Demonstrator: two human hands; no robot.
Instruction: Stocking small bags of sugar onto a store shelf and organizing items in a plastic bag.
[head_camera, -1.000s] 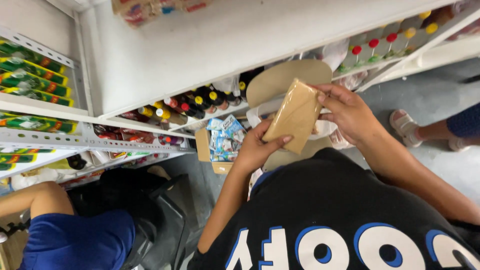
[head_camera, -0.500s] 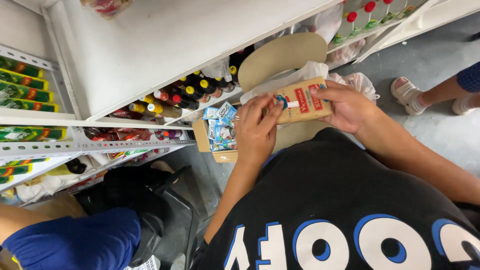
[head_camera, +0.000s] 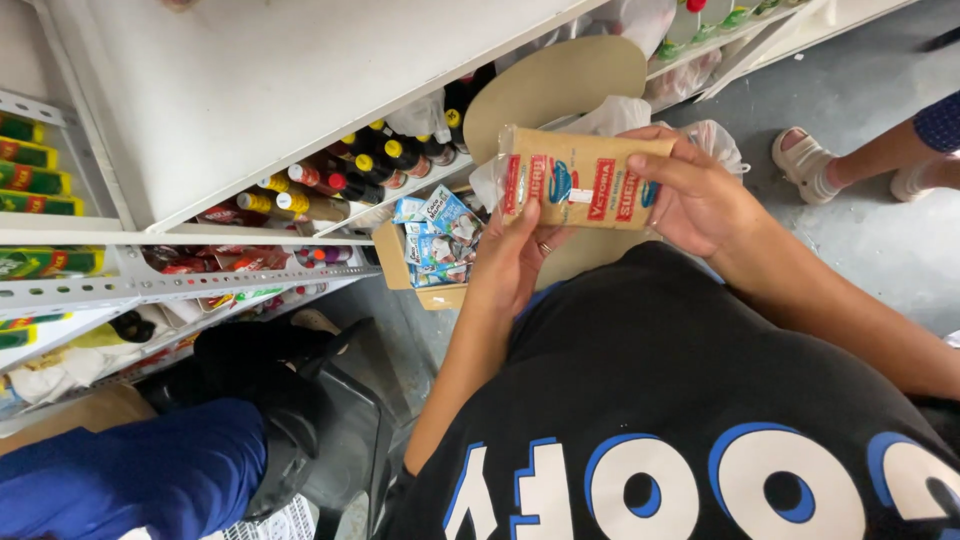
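- The packet (head_camera: 580, 178) sits between both hands, above the open box (head_camera: 432, 262) on the floor.
- Bottles (head_camera: 330, 185) stand on the shelf (head_camera: 300, 90) left of the packet.

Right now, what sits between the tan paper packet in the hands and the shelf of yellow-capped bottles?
In the head view, an open cardboard box of small blue-and-white cartons sits between the tan packet and the bottles.

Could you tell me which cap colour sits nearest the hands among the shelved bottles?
The yellow-capped dark bottle at the row's right end, closest to the left hand; red-capped ones sit further left.
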